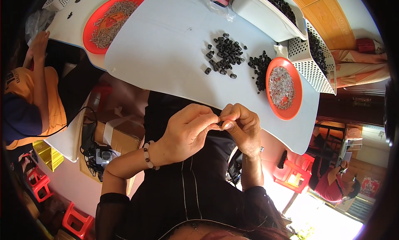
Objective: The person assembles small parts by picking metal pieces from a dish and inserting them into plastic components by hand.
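My left hand (pixel 188 133) and my right hand (pixel 244 131) meet in front of my body, just off the table's near edge. Both are closed, fingertips pinched round one small black part (pixel 220 123), mostly hidden by the fingers. On the pale table (pixel 162 45) beyond them lies a loose heap of small black pieces (pixel 227 54). Right of it is a second heap of smaller black pieces (pixel 260 65). It borders an orange-red plate (pixel 286 116) holding many tiny clear or silvery pieces (pixel 282 87).
A white tub (pixel 259 18) and a white perforated basket (pixel 300 57), both holding black pieces, stand at the far right. Another orange-red plate (pixel 88 36) is at the far left, near a person in orange (pixel 50 88). Cartons (pixel 124 134) and red stools (pixel 77 221) stand below.
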The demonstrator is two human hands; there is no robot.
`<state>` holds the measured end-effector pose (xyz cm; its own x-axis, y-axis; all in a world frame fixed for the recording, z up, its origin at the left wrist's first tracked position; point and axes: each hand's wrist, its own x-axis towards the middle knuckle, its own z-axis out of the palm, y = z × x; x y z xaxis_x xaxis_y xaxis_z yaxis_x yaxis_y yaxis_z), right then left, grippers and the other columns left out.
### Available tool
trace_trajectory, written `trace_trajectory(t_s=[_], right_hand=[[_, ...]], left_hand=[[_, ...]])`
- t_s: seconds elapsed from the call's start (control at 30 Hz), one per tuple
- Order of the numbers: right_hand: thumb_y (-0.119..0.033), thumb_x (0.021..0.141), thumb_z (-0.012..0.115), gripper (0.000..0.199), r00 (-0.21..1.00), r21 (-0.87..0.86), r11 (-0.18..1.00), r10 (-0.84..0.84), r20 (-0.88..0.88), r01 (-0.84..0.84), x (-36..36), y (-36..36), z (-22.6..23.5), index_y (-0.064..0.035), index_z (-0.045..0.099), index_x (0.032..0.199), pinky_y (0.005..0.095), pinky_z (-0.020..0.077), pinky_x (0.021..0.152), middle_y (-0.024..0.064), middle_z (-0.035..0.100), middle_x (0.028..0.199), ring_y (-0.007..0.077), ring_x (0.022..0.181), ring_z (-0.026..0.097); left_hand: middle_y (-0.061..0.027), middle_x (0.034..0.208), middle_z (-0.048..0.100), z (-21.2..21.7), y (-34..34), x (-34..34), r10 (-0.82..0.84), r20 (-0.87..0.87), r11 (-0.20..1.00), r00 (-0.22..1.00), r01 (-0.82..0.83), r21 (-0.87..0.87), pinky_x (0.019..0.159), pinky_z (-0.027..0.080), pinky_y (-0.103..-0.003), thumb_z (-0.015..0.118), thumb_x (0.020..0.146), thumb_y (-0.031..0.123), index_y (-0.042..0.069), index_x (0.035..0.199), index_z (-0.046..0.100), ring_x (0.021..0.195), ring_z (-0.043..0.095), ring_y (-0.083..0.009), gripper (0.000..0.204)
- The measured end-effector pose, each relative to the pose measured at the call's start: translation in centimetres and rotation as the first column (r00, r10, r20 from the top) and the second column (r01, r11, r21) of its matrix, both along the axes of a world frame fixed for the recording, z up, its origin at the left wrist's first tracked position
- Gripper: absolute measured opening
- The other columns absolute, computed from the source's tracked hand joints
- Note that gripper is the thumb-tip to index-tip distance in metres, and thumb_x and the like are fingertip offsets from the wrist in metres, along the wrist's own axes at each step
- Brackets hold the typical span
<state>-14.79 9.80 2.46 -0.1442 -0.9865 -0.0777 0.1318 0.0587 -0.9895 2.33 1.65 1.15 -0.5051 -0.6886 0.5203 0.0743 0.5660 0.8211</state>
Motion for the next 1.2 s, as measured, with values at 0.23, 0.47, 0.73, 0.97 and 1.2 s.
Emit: trace_trajectory(t_s=[0.23, 0.47, 0.73, 0.97, 1.2], right_hand=[[0.000, 0.092, 0.068, 0.010, 0.998, 0.007, 1.000, 0.020, -0.054, -0.020, 0.2, 0.4, 0.7, -0.0004, 0.062, 0.084, 0.0231, 0.0468, 0.071, 0.0029, 0.062, 0.083, 0.0088, 0.076, 0.056], [-0.005, 0.095, 0.067, 0.011, 0.999, 0.017, 0.999, -0.032, -0.011, 0.032, 0.3, -0.2, -0.4, -0.0003, 0.061, 0.087, 0.0236, 0.0483, 0.075, 0.0028, 0.063, 0.084, 0.0090, 0.077, 0.057], [-0.012, 0.100, 0.064, 0.013, 0.991, 0.004, 0.993, -0.120, 0.059, 0.120, -0.3, -1.0, 0.3, -0.0022, 0.058, 0.106, 0.0253, 0.0511, 0.083, 0.0037, 0.066, 0.089, 0.0102, 0.085, 0.063], [-0.007, 0.098, 0.065, 0.010, 0.986, -0.081, 0.994, -0.059, 0.156, 0.072, -1.7, -0.4, -1.4, -0.0010, 0.060, 0.104, 0.0279, 0.0523, 0.083, 0.0073, 0.069, 0.093, 0.0127, 0.086, 0.065], [-0.006, 0.096, 0.067, 0.012, 0.957, -0.091, 0.989, -0.092, 0.274, 0.121, -1.8, -0.5, -1.1, 0.0007, 0.061, 0.104, 0.0291, 0.0530, 0.084, 0.0082, 0.068, 0.091, 0.0148, 0.087, 0.066]], left_hand=[[-0.0089, 0.088, 0.063, -0.1, 0.3, -0.1, 0.004, 0.001, 0.992, 1.000, -0.004, -0.129, 0.057, 0.048, -0.029, 0.072, 0.076, -0.014, -0.001, 0.095, 0.066, 0.067, 0.060, -0.0208, 0.023], [-0.0096, 0.088, 0.064, -0.3, 0.0, -0.6, 0.036, -0.002, 0.995, 0.999, -0.036, -0.095, 0.059, 0.050, -0.029, 0.071, 0.078, -0.013, -0.001, 0.095, 0.066, 0.069, 0.062, -0.0215, 0.022], [-0.0102, 0.089, 0.065, -0.6, -0.8, -1.5, -0.016, -0.050, 0.986, 0.999, 0.024, 0.166, 0.062, 0.053, -0.030, 0.072, 0.083, -0.005, 0.002, 0.098, 0.066, 0.072, 0.065, -0.0217, 0.018], [-0.0097, 0.085, 0.068, -1.4, -0.6, -2.2, -0.085, -0.113, 0.928, 0.990, 0.120, 0.354, 0.066, 0.054, -0.026, 0.070, 0.088, -0.002, -0.001, 0.098, 0.066, 0.076, 0.071, -0.0168, 0.010], [-0.0106, 0.088, 0.072, -2.0, -0.5, -2.7, -0.139, -0.215, 0.830, 0.967, 0.232, 0.506, 0.072, 0.056, -0.025, 0.069, 0.091, 0.000, -0.004, 0.098, 0.066, 0.081, 0.073, -0.0154, 0.009]])
